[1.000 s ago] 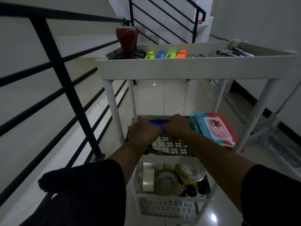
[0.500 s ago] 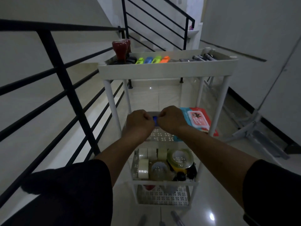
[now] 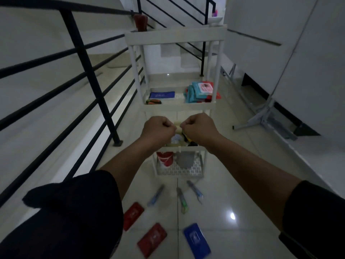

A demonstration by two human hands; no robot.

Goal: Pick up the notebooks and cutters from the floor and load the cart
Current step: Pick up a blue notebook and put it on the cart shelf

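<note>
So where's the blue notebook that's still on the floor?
In the head view, the blue notebook lies on the floor tiles at the bottom, right of centre, beside two red notebooks and just below the green cutter, in front of the cart.

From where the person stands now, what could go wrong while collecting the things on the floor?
1. The three cutters lie on the glossy floor near the feet; they might be stepped on.
2. The wipe packs overhang the cart shelf and could slide off if it is bumped.
3. Dim light may hide an exposed blade.
</note>
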